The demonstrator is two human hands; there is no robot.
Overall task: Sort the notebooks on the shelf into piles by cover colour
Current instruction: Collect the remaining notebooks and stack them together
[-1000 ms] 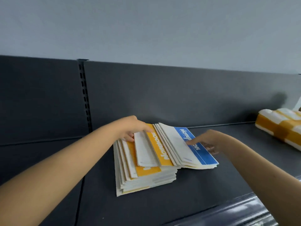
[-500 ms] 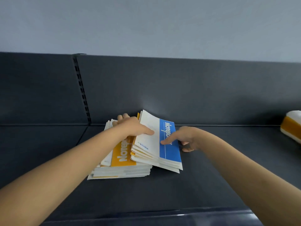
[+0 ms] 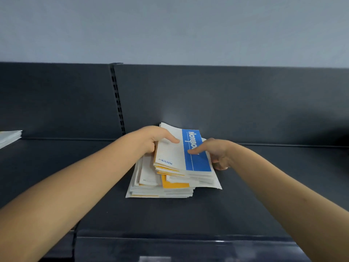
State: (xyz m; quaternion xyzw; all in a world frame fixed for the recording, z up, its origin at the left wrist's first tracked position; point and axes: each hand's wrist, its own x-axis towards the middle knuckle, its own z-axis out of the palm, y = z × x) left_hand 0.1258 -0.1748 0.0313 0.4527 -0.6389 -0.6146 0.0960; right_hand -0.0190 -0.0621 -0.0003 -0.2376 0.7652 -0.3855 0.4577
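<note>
A stack of notebooks (image 3: 160, 188) lies on the dark shelf (image 3: 188, 214), with white, yellow and blue covers mixed. On top is a bundle of several notebooks headed by a blue-and-white one (image 3: 188, 152), raised off the stack at its left edge. My left hand (image 3: 153, 138) grips that bundle's left edge, thumb across the white part of the cover. My right hand (image 3: 213, 152) grips the bundle's right edge, its thumb on the blue band and its fingers curled below. A yellow-covered notebook (image 3: 175, 184) shows underneath.
A second low pile of pale notebooks (image 3: 9, 137) sits at the far left of the shelf. The shelf's dark back panel (image 3: 226, 103) with a slotted upright (image 3: 117, 99) rises just behind the stack. The shelf's front lip (image 3: 170, 241) runs below.
The fanned notebooks have been gathered into one bundle on the stack. Both hands now grip its sides. The view swung left: a yellow-white object at the right left the frame.
</note>
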